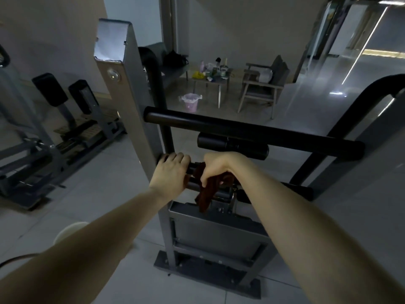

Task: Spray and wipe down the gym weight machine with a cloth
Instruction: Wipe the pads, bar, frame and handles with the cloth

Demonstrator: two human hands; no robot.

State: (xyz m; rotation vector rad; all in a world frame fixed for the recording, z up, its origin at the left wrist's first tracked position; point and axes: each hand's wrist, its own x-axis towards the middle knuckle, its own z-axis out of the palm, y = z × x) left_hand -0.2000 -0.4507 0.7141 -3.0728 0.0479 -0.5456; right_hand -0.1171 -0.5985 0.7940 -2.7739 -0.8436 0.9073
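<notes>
Far pink bin (pixel 190 105), lined, contents unclear, beside a cluttered table (pixel 219 93) on grey tiles (pixel 105 194). The left hand (pixel 172 172) grips the machine bar (pixel 194 167); the right hand (pixel 215 170) clutches the cloth (pixel 206 195).

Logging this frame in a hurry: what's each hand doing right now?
Left hand: fingers curled over the black bar, gripping it.
Right hand: gripping the dark red cloth against that bar.

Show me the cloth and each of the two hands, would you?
cloth (pixel 205 199), head view, on its hanging lower fold.
right hand (pixel 217 167), head view, on its back; it grips the cloth.
left hand (pixel 172 173), head view, on its back; it grips a black bar (pixel 194 167).
</notes>
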